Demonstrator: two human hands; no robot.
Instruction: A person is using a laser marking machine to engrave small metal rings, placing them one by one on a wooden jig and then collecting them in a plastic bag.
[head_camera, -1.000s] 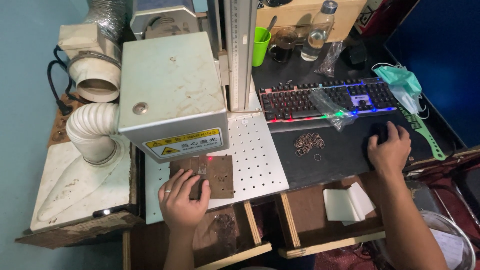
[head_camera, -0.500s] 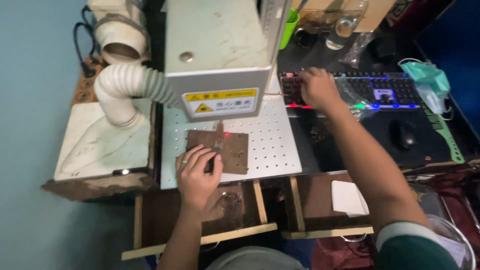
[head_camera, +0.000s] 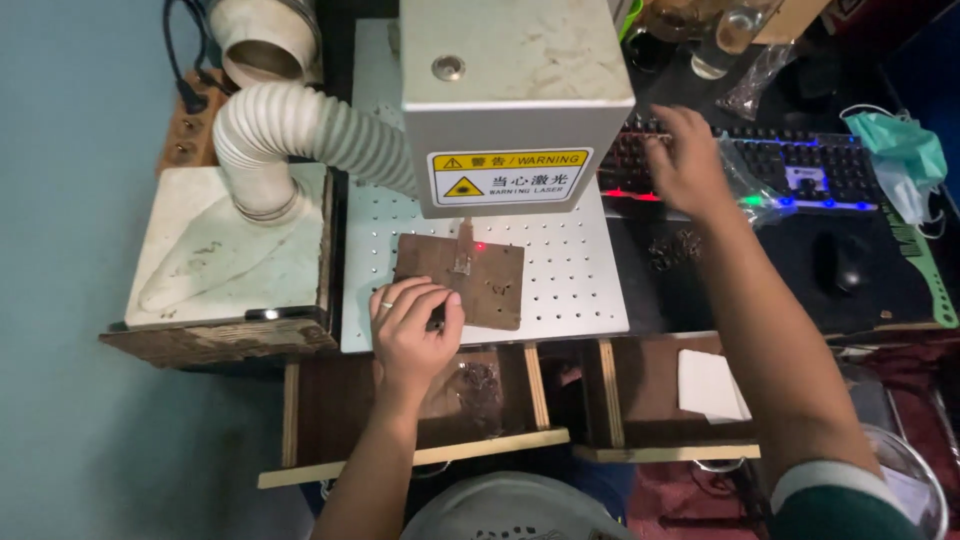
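Brown plate (head_camera: 470, 280), flat, scuffed, red-dotted; left hand (head_camera: 412, 335) curled on its edge; right hand (head_camera: 685, 165) spread over keyboard (head_camera: 800, 165).

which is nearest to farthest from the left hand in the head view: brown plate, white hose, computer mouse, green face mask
From the left hand:
1. brown plate, touching it, just right of the fingers.
2. white hose, up and to the left.
3. computer mouse, far right on the dark mat.
4. green face mask, far upper right.

A small engraving workshop: laser marking head (head_camera: 515, 100), perforated bed (head_camera: 570, 270), ribbed extraction hose (head_camera: 300, 125), keyboard (head_camera: 790, 165).
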